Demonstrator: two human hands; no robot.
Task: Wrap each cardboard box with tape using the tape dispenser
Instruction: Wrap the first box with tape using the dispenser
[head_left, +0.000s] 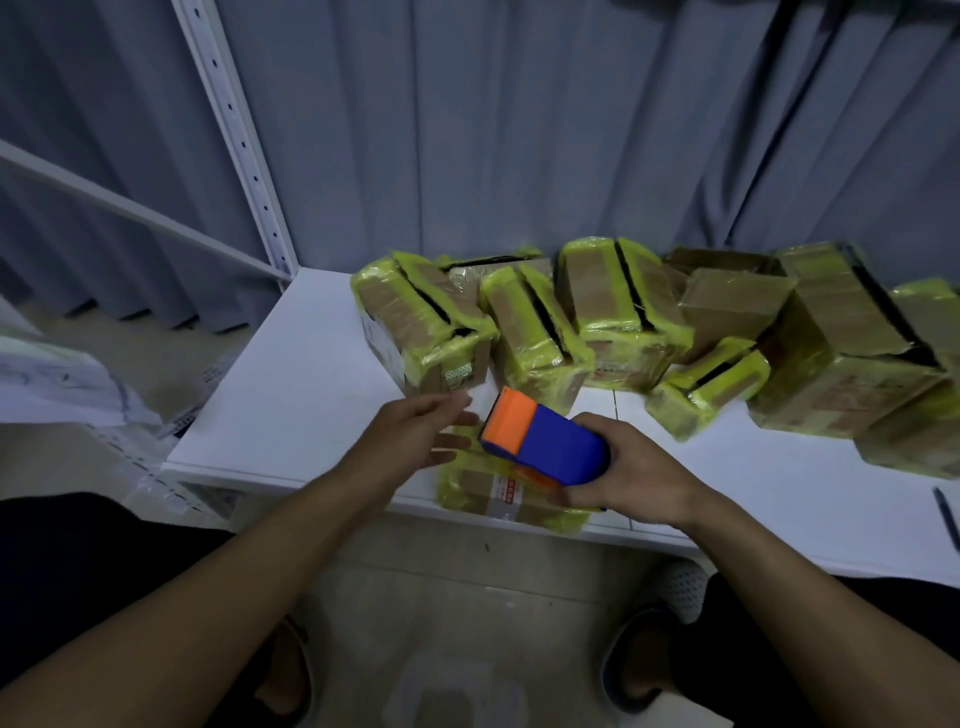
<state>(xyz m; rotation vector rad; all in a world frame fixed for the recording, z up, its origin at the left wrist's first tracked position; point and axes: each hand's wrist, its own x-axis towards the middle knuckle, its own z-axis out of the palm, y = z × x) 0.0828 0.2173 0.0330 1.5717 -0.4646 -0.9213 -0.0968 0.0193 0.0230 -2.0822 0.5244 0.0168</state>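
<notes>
The cardboard box (498, 493) at the tabletop's (291, 395) near edge already carries yellow tape. The right hand (634, 467) grips the tape dispenser (545, 439) over it, and the left hand (421, 431) is open-fingered beside it. Most piled boxes (623, 312) behind look wrapped, so probably few remain.

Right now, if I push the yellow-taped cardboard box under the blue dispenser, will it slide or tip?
Probably slides: the yellow-taped cardboard box lies flat on the white table. Its glossy wrap likely feels slick. It sits at the front edge, so it might fall off.
</notes>
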